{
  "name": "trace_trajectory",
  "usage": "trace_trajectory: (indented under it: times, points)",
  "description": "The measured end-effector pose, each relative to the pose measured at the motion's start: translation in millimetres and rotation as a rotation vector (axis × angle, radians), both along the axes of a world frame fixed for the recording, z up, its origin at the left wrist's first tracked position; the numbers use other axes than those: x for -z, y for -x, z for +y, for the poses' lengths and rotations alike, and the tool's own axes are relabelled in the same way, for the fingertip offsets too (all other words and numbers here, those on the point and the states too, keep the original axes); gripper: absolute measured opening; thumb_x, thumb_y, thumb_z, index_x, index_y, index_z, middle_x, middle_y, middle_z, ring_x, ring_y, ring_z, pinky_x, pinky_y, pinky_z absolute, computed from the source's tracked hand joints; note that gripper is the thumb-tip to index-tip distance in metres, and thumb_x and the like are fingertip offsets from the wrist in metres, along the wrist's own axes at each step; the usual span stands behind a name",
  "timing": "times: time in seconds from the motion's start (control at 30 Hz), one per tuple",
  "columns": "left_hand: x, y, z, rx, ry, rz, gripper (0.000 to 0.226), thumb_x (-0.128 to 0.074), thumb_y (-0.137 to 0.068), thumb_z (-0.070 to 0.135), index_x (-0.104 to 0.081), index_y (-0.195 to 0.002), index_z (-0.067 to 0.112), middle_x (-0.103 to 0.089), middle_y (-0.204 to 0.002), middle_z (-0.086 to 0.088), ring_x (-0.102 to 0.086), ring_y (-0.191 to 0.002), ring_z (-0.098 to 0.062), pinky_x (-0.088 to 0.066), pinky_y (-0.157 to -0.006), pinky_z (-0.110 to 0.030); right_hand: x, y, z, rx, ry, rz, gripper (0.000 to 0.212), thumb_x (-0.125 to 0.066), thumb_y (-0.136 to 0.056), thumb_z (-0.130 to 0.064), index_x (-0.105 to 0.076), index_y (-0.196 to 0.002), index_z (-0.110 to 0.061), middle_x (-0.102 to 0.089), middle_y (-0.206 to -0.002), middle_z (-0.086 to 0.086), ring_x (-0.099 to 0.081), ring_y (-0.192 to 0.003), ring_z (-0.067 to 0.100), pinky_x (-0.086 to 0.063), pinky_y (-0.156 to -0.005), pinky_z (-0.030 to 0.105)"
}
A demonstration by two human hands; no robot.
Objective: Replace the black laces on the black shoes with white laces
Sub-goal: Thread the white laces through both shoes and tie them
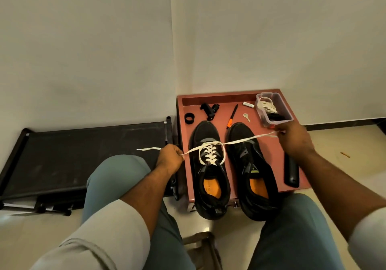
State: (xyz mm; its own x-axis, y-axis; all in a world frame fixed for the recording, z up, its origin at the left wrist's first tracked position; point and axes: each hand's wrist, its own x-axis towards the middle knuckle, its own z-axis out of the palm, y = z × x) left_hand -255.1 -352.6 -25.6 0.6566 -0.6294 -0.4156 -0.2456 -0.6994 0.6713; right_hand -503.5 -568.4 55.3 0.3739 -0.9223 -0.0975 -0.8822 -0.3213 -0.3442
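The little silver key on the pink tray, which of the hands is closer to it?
The right hand. It holds the white lace just right of and below the key. The left hand grips the lace's other end off the tray's left side.

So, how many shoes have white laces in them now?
1. The left shoe on the pink tray has a white lace threaded through it. The right shoe beside it shows no lace, though the stretched lace crosses over it.
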Motion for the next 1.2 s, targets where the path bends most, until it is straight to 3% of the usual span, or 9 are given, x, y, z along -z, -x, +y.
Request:
trace_trajectory:
  times: [0.1, 0.23, 0.37, 0.57, 0.8, 0.9, 0.97, 1.1, 1.2]
  points:
    - [-10.5, 2.8, -1.4, 0.060, 0.009, -0.064, 0.031, -0.064, -0.091, 0.015, -0.065, -0.121, 0.022, -0.073, -0.093, -0.008, -0.069, -0.069, -0.020, -0.058, -0.064, -0.031, 7.0, -18.4, 20.1, -0.232, -0.009, 0.031, 0.033, -0.055, -0.092, -0.004, -0.062, -0.123, -0.014, -0.058, -0.130, 0.008, -0.055, -0.119, 0.027, -0.044, -0.100, 0.037]
    - [-21.8, 19.0, -4.4, 0.084, 0.197, 0.241, 0.055, -0.052, -0.098, 0.009, -0.036, -0.148, 0.024, -0.064, -0.071, -0.010, -0.053, -0.037, -0.009, -0.043, -0.037, -0.021, 25.3, -66.3, 63.4, -0.449, -0.199, -0.102, 0.047, -0.055, -0.089, 0.002, -0.056, -0.134, -0.012, -0.055, -0.138, 0.007, -0.050, -0.128, 0.023, -0.033, -0.105, 0.025]
    - [-18.2, 23.2, -7.7, 0.077, 0.181, 0.244, 0.033, -0.047, -0.102, 0.014, -0.052, -0.134, 0.010, -0.065, -0.076, -0.013, -0.053, -0.036, -0.015, -0.045, -0.035, -0.025, 42.8, -87.0, 83.8, -0.309, -0.332, -0.196, 0.042, -0.052, -0.094, -0.006, -0.053, -0.135, -0.008, -0.059, -0.133, 0.010, -0.054, -0.124, 0.024, -0.037, -0.099, 0.022]
    - [-46.0, 12.8, 1.9, -0.116, 0.264, 0.213, 0.015, -0.054, -0.098, 0.013, -0.064, -0.088, 0.011, -0.067, -0.076, -0.011, -0.058, -0.044, -0.013, -0.052, -0.046, -0.027, 15.0, -50.6, 78.7, -0.260, -0.127, -0.184, 0.021, -0.060, -0.091, -0.009, -0.073, -0.107, -0.012, -0.070, -0.101, 0.004, -0.064, -0.095, 0.020, -0.046, -0.080, 0.025]
    - [-69.9, 27.1, 63.6, 0.002, 0.061, -0.094, 0.015, -0.062, -0.093, 0.019, -0.058, -0.107, 0.015, -0.063, -0.086, -0.003, -0.061, -0.070, -0.017, -0.056, -0.065, -0.035, 5.5, 22.5, 113.1, -0.123, -0.062, -0.240, 0.032, -0.068, -0.087, -0.009, -0.067, -0.119, -0.014, -0.063, -0.121, 0.002, -0.058, -0.114, 0.018, -0.043, -0.099, 0.026]
    - [-78.0, 51.6, 53.7, 0.072, 0.150, -0.254, 0.012, -0.060, -0.094, 0.028, -0.053, -0.095, 0.018, -0.057, -0.081, 0.003, -0.056, -0.071, -0.013, -0.048, -0.062, -0.030, 13.1, 9.0, 138.5, -0.052, -0.128, -0.447, 0.026, -0.067, -0.089, -0.016, -0.069, -0.115, -0.019, -0.066, -0.108, -0.010, -0.062, -0.097, 0.001, -0.048, -0.091, 0.018]
    - [-69.7, 69.3, 47.1, 0.120, 0.077, -0.131, 0.028, -0.056, -0.096, 0.038, -0.057, -0.083, 0.014, -0.061, -0.070, -0.003, -0.061, -0.060, -0.020, -0.051, -0.055, -0.034, 17.9, -5.6, 158.0, 0.034, -0.276, -0.552, 0.011, -0.065, -0.090, -0.023, -0.074, -0.095, -0.023, -0.071, -0.087, -0.013, -0.064, -0.081, -0.001, -0.051, -0.077, 0.015]
    - [-39.2, 78.9, 37.0, 0.019, 0.050, 0.136, 0.040, -0.056, -0.090, 0.054, -0.067, -0.092, 0.015, -0.066, -0.071, -0.013, -0.068, -0.064, -0.035, -0.059, -0.060, -0.048, 35.6, -31.4, 168.7, 0.254, -0.483, -0.648, 0.031, -0.060, -0.094, -0.029, -0.069, -0.066, -0.020, -0.063, -0.056, -0.011, -0.058, -0.057, 0.010, -0.047, -0.059, 0.026]
    - [-31.9, 80.4, 27.7, -0.145, 0.147, 0.333, 0.034, -0.061, -0.091, 0.048, -0.066, -0.115, 0.024, -0.053, -0.061, -0.006, -0.052, -0.049, -0.022, -0.050, -0.047, -0.031, 43.7, -49.0, 162.3, 0.461, -0.689, -0.836, 0.032, -0.061, -0.093, -0.031, -0.070, -0.072, -0.010, -0.071, -0.071, 0.005, -0.066, -0.069, 0.022, -0.053, -0.069, 0.036]
